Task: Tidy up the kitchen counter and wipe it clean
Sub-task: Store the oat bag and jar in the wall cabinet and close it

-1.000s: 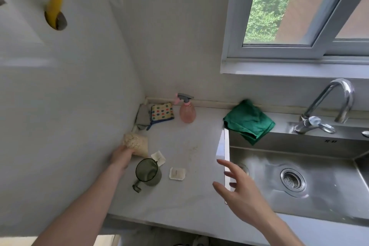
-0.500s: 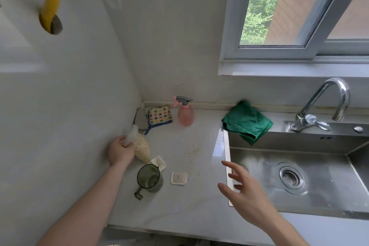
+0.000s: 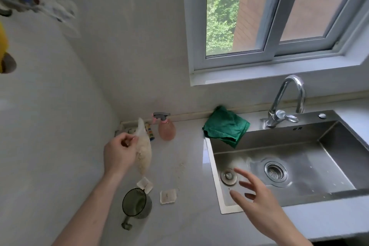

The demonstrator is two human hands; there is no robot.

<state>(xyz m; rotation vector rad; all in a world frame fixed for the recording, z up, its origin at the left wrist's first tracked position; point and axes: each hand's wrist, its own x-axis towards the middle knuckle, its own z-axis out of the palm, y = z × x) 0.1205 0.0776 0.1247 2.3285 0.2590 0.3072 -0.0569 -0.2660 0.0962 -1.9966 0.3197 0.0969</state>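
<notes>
two hands noted. my left hand (image 3: 117,154) fingers pinch the clear grain bag (image 3: 143,153) at its neck, lifted above the far-left tabletop (image 3: 187,215). bag judged soft, saggy, liable to spill; hold at the neck. right hand (image 3: 257,202) fingers spread wide, holding nothing, near the sink (image 3: 311,136).
</notes>
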